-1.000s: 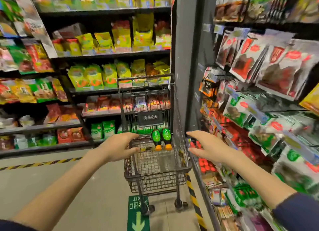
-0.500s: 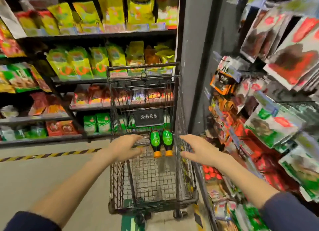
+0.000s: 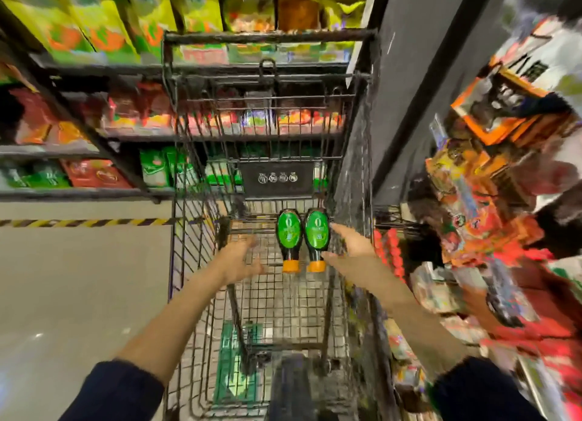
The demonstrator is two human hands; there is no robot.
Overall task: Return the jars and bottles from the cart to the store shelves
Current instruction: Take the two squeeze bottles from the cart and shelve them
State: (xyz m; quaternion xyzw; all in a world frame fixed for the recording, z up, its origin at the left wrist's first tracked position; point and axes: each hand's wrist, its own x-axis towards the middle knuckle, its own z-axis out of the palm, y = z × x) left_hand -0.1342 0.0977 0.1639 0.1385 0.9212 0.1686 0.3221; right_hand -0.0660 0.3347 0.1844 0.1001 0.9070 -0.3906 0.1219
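Two dark bottles with green labels and orange caps lie side by side in the wire cart [image 3: 189, 263], caps toward me: the left bottle [image 3: 288, 231] and the right bottle [image 3: 316, 233]. My left hand [image 3: 241, 258] is inside the cart just left of them, fingers spread, holding nothing. My right hand [image 3: 349, 242] is open right beside the right bottle, thumb near its neck; whether it touches is blurred.
Shelves of snack bags [image 3: 94, 24] stand ahead and to the left. A rack of hanging packets [image 3: 491, 200] crowds the right side, beside a dark pillar [image 3: 406, 84]. Grey floor with yellow-black tape [image 3: 78, 223] lies to the left.
The view has come closer over the cart. Both hands have left the cart's rim and reached down inside, either side of the two bottles.
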